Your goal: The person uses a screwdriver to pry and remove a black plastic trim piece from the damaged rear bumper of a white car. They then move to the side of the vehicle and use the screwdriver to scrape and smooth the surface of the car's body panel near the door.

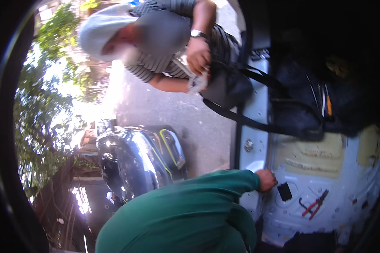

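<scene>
Where the green-sleeved hand (267, 181) appears just left of a small black rectangle (284, 192), its grip cannot be determined. Red-handled pliers (318, 203) lie farther right.

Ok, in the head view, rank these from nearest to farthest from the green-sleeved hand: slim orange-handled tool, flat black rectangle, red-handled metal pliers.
From the green-sleeved hand:
1. Flat black rectangle: just right, slightly lower.
2. Red-handled metal pliers: farther right, lower.
3. Slim orange-handled tool: upper right, on dark fabric.
</scene>
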The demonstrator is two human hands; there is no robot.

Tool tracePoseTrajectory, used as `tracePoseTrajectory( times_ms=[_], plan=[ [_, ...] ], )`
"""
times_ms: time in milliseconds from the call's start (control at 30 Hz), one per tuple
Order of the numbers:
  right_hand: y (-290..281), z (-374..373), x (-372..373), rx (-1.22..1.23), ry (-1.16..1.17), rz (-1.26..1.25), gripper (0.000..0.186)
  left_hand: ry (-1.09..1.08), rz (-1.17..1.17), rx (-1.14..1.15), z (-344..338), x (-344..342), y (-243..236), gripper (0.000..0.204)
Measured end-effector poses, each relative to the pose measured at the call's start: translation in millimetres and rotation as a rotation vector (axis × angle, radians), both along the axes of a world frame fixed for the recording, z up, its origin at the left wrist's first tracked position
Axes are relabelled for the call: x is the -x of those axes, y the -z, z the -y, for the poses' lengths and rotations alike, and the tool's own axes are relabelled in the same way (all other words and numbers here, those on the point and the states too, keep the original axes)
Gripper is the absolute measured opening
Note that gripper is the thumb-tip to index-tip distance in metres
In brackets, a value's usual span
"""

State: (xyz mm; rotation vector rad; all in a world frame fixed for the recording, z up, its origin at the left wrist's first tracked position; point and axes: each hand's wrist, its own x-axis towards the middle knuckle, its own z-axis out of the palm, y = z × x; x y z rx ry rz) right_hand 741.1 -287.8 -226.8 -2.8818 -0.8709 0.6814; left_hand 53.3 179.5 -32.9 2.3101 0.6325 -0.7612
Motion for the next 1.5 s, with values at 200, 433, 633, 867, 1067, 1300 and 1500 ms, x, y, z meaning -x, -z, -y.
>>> tracePoseTrajectory(
  times_ms=[200, 433, 633, 867, 1067, 1300, 1500],
  plan=[
    [-66.4, 80.2, 3.0, -0.070, -0.188, -0.016, 0.043, 0.032, 0.034, 0.126, 9.5, 2.0, 41.5, 0.020],
    [-165.7, -92.4, 114.0, 0.364, 0.138, -0.045, 0.020, 0.118, -0.110, -0.018, -15.9, -17.6, -28.3, 0.022],
    [-205.0, -110.5, 133.3, 0.227, 0.310, -0.051, 0.023, 0.123, 0.050, -0.021, -15.8, -11.1, -20.1, 0.019],
    [-198.6, -111.3, 124.4, 0.668, 0.209, -0.158, 0.037, 0.117, 0.046, -0.048, -10.8, -10.6, -18.0, 0.019],
    [-193.2, -104.0, 125.2, 0.555, 0.306, -0.182, 0.034, 0.131, 0.082, -0.076, -10.7, -14.6, -20.4, 0.016],
    [-196.9, -129.2, 158.0, 0.711, -0.273, 0.173, 0.029, 0.116, 0.055, -0.069, -8.0, -14.3, -21.9, 0.016],
    [-182.1, -129.1, 117.2, 0.845, -0.008, -0.125, 0.040, 0.125, 0.028, -0.063, -11.3, -18.3, -20.9, 0.017]
  ],
)
